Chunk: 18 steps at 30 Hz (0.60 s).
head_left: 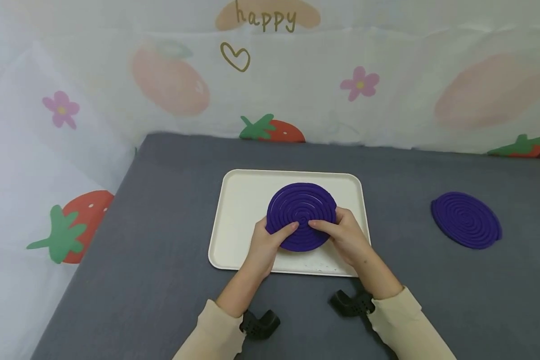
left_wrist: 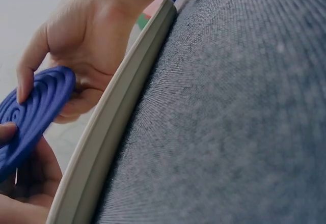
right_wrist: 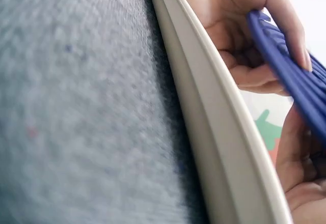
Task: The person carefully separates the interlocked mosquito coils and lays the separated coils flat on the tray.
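Deep purple, a round coiled disc [head_left: 302,200] ridged in concentric rings, held up over a shallow cream tray [head_left: 238,220], somewhat nearer to its right end than its left. Gripped along its left rim by the left hand [head_left: 262,245], thumb laid across the top towards the centre, other fingers mostly hidden beneath. Gripped likewise along its right rim by the right hand [head_left: 352,239], thumb pointing inward from the opposite side. Both hands thus clamped on the same disc, with only a small gap between thumb tips near the middle of the coil. Seen aslant in both wrist views, beyond the tray's rim, with some fingers curled below its underside. Under the hands, rounded tray corners and a few dark specks along the near side, towards the right. Well apart, to the right of the tray, a second purple disc [head_left: 466,220] of similar ringed pattern, lying flat on a dark grey cloth [head_left: 400,200]. At the cuffs of cream sleeves [head_left: 220,332], black devices [head_left: 262,324]. Behind everything, a white backdrop [head_left: 315,55] printed with pink flowers [head_left: 360,84], red strawberries [head_left: 288,131], a gold heart outline [head_left: 236,53] and, in gold lettering, the word "happy" [head_left: 265,20]; one strawberry at the left, just beside the cloth's slanting edge.
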Tool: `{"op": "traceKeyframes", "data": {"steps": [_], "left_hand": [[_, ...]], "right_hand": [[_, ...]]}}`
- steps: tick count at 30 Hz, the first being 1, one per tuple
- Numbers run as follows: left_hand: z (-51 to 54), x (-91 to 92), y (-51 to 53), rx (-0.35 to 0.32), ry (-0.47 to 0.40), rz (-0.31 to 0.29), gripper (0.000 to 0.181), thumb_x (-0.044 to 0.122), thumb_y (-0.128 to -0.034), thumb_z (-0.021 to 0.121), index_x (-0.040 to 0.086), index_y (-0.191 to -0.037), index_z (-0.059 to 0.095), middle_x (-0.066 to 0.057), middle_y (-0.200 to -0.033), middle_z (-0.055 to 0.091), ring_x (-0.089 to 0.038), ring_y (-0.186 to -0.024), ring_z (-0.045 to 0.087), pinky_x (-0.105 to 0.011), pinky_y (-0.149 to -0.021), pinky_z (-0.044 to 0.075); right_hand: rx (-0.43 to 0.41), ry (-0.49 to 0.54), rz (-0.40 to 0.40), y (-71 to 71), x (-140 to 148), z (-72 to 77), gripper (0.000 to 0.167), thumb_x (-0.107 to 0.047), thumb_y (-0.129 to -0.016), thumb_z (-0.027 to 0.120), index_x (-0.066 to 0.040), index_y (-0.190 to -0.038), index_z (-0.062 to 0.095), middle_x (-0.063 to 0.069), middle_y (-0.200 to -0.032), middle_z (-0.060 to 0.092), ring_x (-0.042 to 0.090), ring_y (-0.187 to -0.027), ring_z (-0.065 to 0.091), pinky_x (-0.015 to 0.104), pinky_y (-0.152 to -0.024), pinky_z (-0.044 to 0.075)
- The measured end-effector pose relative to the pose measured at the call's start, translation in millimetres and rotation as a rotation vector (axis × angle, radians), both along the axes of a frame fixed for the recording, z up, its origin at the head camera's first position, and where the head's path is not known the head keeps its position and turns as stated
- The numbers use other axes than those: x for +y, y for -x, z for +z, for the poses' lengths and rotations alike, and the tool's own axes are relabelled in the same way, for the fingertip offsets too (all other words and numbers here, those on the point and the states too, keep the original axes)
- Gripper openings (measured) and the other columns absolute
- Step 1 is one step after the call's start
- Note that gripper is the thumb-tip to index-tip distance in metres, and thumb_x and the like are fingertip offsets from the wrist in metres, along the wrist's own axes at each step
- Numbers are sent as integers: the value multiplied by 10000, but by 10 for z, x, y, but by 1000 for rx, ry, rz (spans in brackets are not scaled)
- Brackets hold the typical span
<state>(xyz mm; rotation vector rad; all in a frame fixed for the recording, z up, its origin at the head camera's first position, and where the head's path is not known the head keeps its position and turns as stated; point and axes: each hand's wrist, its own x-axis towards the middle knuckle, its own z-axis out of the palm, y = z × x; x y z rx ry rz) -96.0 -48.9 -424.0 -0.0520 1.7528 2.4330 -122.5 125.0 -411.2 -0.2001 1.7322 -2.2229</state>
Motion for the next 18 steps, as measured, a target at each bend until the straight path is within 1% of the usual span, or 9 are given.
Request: {"op": "traceKeyframes", "data": {"steps": [3, 5, 7, 14, 18], "left_hand": [[2, 2, -5, 14, 53, 31, 466, 41, -843, 654, -60, -1274, 511, -200, -1216, 588, -246, -1098, 584, -315, -937, 476], [-3, 7, 0, 17, 80, 41, 458, 48, -837, 662, -54, -1263, 525, -197, -1201, 600, -249, -1093, 590, -312, -932, 478], [-8, 8, 3, 15, 88, 43, 452, 51, -837, 663, -52, -1257, 531, -194, -1191, 607, -247, -1086, 595, -309, -930, 479], [-12, 3, 2, 5, 70, 47, 431, 47, -840, 654, -58, -1241, 537, -178, -1161, 620, -207, -1048, 604, -302, -922, 481], [2, 1, 0, -9, 50, 27, 428, 39, -845, 642, -63, -1245, 528, -174, -1161, 617, -189, -1033, 607, -297, -921, 482]], "right_hand": [[4, -20, 1, -3, -8, -17, 255, 94, -830, 566, -24, -1050, 618, -6, -944, 675, 121, -874, 640, 251, -767, 540], [-5, -26, 3, -2, -8, -24, 255, 79, -831, 570, -11, -1066, 613, -9, -949, 670, 119, -879, 637, 248, -770, 538], [-17, -28, 3, -3, -9, -30, 251, 68, -834, 573, -5, -1070, 615, -11, -953, 668, 116, -882, 635, 247, -770, 537], [-46, -23, 7, 7, -13, -29, 198, 57, -846, 569, -37, -1007, 636, -3, -914, 684, 118, -842, 646, 249, -745, 544], [-69, -15, 19, 12, 5, -18, 174, 38, -857, 560, -40, -991, 641, -6, -897, 684, 108, -823, 647, 236, -735, 541]]}}
